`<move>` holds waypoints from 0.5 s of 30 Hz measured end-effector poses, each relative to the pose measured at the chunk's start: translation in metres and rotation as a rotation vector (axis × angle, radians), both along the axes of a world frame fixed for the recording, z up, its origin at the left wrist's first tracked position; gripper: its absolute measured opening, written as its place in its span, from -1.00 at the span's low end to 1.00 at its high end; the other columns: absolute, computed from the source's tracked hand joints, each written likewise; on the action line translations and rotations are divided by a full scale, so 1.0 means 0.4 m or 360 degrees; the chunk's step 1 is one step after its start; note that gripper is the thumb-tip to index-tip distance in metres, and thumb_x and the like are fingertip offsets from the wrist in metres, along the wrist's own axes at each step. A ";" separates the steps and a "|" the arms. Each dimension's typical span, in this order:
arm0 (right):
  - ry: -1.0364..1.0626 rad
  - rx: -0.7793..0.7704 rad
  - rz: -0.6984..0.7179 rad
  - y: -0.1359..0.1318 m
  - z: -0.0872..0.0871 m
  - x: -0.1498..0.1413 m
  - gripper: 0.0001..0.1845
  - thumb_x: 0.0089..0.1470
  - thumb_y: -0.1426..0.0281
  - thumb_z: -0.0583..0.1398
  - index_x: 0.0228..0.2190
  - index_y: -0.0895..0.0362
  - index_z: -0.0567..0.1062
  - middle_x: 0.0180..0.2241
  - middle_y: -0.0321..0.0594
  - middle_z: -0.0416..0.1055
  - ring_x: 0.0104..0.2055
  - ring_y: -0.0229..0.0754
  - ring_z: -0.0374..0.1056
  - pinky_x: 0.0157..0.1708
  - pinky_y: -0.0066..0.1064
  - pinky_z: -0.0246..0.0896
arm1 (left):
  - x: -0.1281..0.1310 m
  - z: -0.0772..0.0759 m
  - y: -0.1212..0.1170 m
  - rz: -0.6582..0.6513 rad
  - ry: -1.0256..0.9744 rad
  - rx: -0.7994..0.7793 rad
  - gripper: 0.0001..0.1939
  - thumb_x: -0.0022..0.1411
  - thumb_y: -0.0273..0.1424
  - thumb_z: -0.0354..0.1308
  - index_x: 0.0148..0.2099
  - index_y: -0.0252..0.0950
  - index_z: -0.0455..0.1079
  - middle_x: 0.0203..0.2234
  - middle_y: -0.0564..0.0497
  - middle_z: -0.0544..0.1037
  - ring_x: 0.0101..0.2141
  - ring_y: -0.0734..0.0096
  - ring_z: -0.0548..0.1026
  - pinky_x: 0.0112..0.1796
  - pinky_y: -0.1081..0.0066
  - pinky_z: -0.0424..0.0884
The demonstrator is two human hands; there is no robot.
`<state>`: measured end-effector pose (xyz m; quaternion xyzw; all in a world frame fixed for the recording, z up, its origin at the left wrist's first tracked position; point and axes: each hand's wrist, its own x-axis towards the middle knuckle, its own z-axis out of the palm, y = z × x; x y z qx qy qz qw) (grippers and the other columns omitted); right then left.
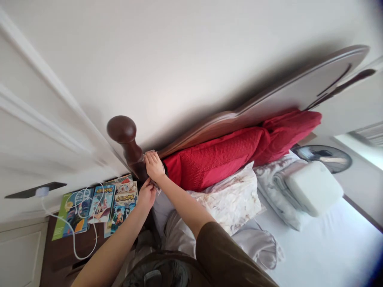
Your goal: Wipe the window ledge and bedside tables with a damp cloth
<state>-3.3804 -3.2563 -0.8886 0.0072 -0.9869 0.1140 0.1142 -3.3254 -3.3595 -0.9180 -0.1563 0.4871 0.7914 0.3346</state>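
Note:
A dark brown wooden bedpost (122, 130) with a round knob rises at the left end of the curved headboard (221, 119). My right hand (154, 166) presses a thin greyish cloth (158, 189) against the post where it joins the headboard, fingers together and curled over it. Just below, my left hand (146, 196) is closed at the cloth's lower edge, beside the post. Most of the cloth is hidden beneath my hands. Close to my right wrist, red pillows (221, 157) lean against the headboard.
Left of the bed, a dark nightstand (56, 255) holds several comic books (101, 201) and a looped white cable (73, 235) running to a wall plug (42, 192). A patterned pillow (236, 199), folded bedding (314, 189) and a fan (326, 157) are to the right.

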 end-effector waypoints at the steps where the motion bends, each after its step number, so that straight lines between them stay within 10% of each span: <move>1: -0.0008 0.0086 0.0067 0.023 0.005 0.003 -0.62 0.26 0.52 -0.03 0.00 0.39 0.43 0.03 0.17 0.41 0.11 0.03 0.27 0.24 -0.08 0.05 | -0.002 0.001 0.015 -0.0048 0.0002 0.0018 -0.55 -0.03 -0.55 0.06 -0.07 -0.21 0.51 -0.20 -0.08 0.63 -0.11 0.37 0.55 0.05 0.28 0.39; 15: 0.0360 0.0595 -0.0045 0.549 0.341 0.036 -0.52 0.36 0.28 -0.15 -0.39 0.15 0.46 -0.46 -0.16 0.36 -0.32 -0.13 0.22 -0.12 -0.21 0.09 | -0.037 0.317 0.472 -0.0633 0.0338 0.0533 -0.46 0.11 -0.51 0.05 0.18 -0.27 0.31 0.12 -0.11 0.45 0.23 0.21 0.29 0.23 0.17 0.23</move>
